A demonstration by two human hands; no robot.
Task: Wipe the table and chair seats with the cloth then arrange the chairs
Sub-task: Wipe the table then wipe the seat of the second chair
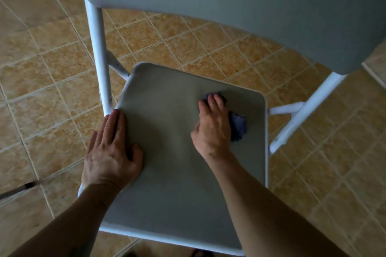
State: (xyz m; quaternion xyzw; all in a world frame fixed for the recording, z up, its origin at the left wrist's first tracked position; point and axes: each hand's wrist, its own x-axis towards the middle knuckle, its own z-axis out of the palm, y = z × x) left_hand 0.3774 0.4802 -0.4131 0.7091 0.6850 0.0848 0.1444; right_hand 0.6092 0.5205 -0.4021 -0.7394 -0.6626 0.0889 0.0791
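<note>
Head view: small crumpled blue-purple cloth point(238, 125) pressed flat against the grey padded seat point(167, 152) of a white tube-framed folding chair point(98, 48), toward the seat's right rear area, mostly covered by the right hand point(213, 129). Right hand spread over the cloth, fingers extended and bearing down rather than pinching; only the frilled edges poking out past the palm and fingertips. Left hand point(110, 152) laid flat and open on the seat's left edge, gripping nothing, apparently steadying the chair. Cloth likely soft, light and limp, prone to bunching; best driven by a flat palm, or gathered at a loose edge for lifting. Seat seemingly smooth, slightly cushioned vinyl, so easy sliding with modest pressure. Chair probably light and liable to skid or fold under push, hence the bracing hand; sensible holds for moving it: the grey backrest point(229, 6) or the frame tubes. Underneath, tan stone-patterned floor tiles point(52, 69) with pale grout lines, hard and level. Table not visible.
</note>
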